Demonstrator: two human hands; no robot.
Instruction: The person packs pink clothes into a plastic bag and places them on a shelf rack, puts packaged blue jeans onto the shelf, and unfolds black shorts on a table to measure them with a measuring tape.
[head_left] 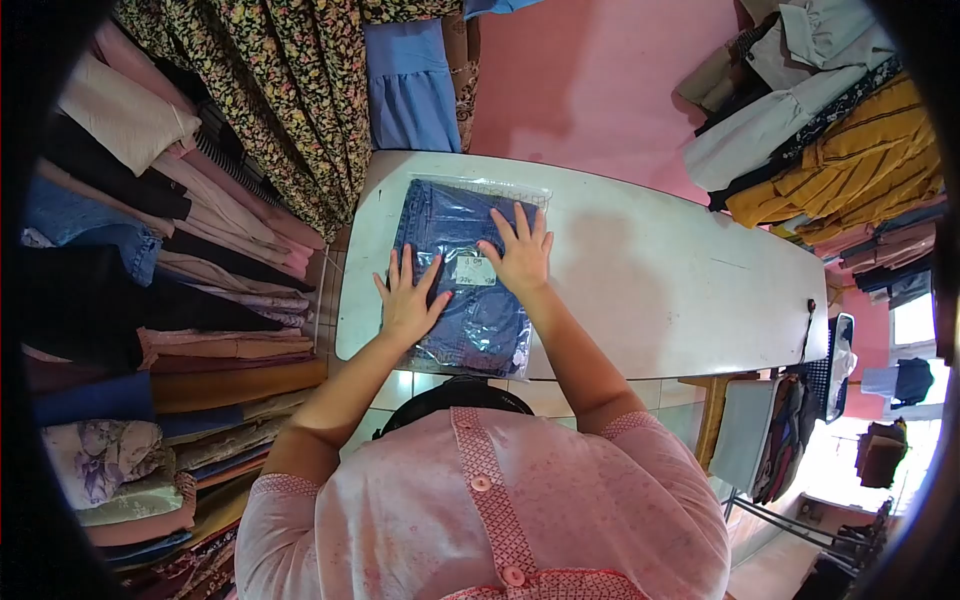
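Folded blue denim [450, 215] lies flat inside a clear plastic bag [505, 345] on the white table. A small white label [475, 271] with handwriting shows near the middle of the package, its words too small to read. My left hand [408, 300] rests on the left part of the bag, fingers spread. On the upper right part lies my right hand [520, 252], palm down and fingers apart. Neither hand grips anything. The bag's clear edge extends past the denim at the top and the lower right.
The white table [690, 290] stretches to the right, with a small dark item [809, 310] near its far end. Stacked folded clothes [230, 400] line the left side. A floral curtain-like cloth [270, 90] hangs behind. Yellow and white garments [850, 145] hang at upper right.
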